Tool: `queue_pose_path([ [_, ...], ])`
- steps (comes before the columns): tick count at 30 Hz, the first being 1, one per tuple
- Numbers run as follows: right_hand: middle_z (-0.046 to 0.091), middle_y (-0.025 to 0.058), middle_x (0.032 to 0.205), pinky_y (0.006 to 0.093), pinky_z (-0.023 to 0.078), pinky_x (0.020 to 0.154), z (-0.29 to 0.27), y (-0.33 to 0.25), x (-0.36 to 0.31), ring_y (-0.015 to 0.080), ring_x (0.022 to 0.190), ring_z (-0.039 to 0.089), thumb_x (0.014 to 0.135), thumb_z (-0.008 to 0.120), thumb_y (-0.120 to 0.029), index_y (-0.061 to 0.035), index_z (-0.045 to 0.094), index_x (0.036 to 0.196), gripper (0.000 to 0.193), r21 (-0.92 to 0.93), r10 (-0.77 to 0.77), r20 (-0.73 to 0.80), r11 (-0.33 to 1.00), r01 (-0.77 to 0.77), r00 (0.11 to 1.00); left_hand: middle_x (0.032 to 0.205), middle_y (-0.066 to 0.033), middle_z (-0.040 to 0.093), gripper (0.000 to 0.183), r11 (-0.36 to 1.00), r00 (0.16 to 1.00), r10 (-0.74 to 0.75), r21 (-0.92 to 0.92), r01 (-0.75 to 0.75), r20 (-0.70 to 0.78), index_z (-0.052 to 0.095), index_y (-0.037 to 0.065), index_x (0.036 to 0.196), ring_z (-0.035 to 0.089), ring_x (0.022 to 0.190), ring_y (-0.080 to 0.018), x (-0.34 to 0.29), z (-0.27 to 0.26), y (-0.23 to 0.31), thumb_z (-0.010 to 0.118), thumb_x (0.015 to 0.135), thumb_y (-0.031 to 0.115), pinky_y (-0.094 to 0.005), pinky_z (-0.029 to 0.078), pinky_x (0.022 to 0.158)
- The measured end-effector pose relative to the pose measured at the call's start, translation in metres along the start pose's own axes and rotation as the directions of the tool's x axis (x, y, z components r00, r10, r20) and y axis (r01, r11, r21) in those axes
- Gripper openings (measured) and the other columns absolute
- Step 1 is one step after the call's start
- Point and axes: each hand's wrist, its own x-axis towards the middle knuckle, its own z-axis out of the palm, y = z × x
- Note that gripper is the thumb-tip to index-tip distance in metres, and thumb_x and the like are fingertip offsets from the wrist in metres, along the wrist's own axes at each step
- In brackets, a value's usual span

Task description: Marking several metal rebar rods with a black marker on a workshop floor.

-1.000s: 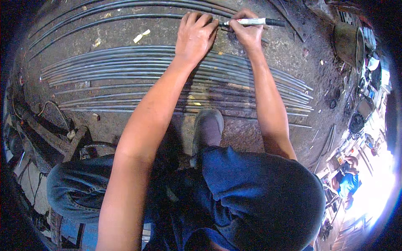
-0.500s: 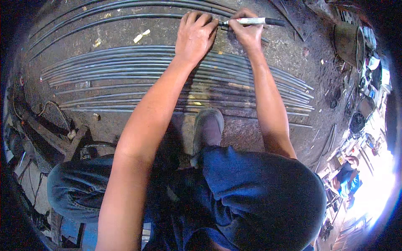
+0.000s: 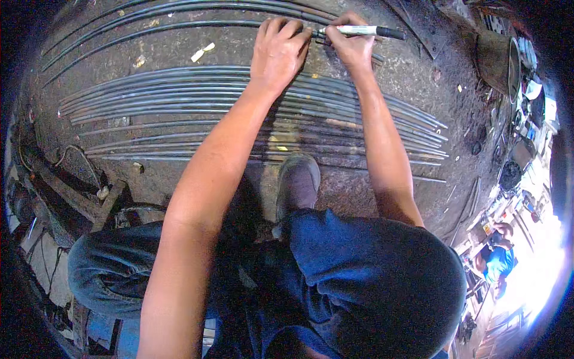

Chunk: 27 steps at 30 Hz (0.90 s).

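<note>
My right hand [image 3: 353,49] pinches a white marker pen [image 3: 362,30] with a black end, held nearly level. The pen's tip points left and meets the nearest thin metal rod [image 3: 197,25] of the far group. Just left of the tip, my left hand [image 3: 280,52] is closed over that same rod, its fingers bent down around it. The fingertips are partly hidden under the knuckles. Between my hands and my shoe [image 3: 299,179] lies a wide row of similar grey rods [image 3: 161,90], side by side on the dark ground, passing beneath both forearms.
A rusty metal frame [image 3: 72,194] stands at the left. At the far right are a round metal container [image 3: 496,63] and scattered tools and scrap. Another person in blue [image 3: 499,263] is in the bright area at the right. Small yellowish scraps [image 3: 203,52] lie on the ground.
The marker pen's back end has dipped slightly as my right hand shifts a little. My left hand stays on the rod. The person at the right has moved slightly.
</note>
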Motion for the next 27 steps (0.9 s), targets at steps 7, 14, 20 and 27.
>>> queue_pose_path([
  [7,0.06,0.0032,0.068,0.029,0.045,0.06,-0.0061,0.004,0.0019,0.0116,0.065,0.056,0.073,0.074,-0.006,-0.0018,0.064,0.072,0.011,0.034,-0.102,0.022,0.994,0.101,0.995,0.115,-0.0061,0.068,0.029,1.0,1.0,0.007,0.008,-0.007,-0.001,0.076,0.012,0.11,0.059,0.113,-0.0317,0.0003,0.0012,0.0008,0.076,0.082,0.018,-0.0465,0.047,0.102],
  [14,0.063,0.0061,0.071,0.0328,0.046,0.063,-0.006,0.0032,0.0026,0.0167,0.066,0.058,0.072,0.072,-0.002,-0.0009,0.063,0.073,0.009,0.008,-0.191,0.114,0.982,0.191,0.975,0.117,-0.0075,0.067,0.031,1.0,1.0,-0.003,0.013,0.003,0.01,0.075,0.011,0.111,0.058,0.114,-0.0324,0.0002,-0.0002,0.0012,0.075,0.081,0.017,-0.0469,0.046,0.103],
  [20,0.063,0.0066,0.071,0.0333,0.047,0.062,-0.0058,0.0026,0.0033,0.0172,0.065,0.059,0.07,0.073,-0.002,-0.001,0.063,0.071,0.01,-0.004,-0.25,0.137,0.968,0.253,0.958,0.118,-0.0071,0.067,0.031,1.0,1.0,-0.009,0.006,0.009,0.021,0.075,0.012,0.112,0.058,0.114,-0.0327,0.0005,0.0,0.0011,0.075,0.081,0.017,-0.0471,0.046,0.103],
  [27,0.063,0.0069,0.07,0.0321,0.047,0.061,-0.0046,0.0007,0.0,0.0176,0.064,0.059,0.07,0.072,-0.002,-0.0014,0.062,0.07,0.01,0.023,-0.178,0.06,0.984,0.177,0.982,0.108,-0.0051,0.068,0.024,1.0,1.0,0.008,0.006,-0.008,-0.028,0.076,0.01,0.104,0.059,0.11,-0.0311,0.0005,0.0004,0.0003,0.074,0.081,0.016,-0.0486,0.045,0.104],
])
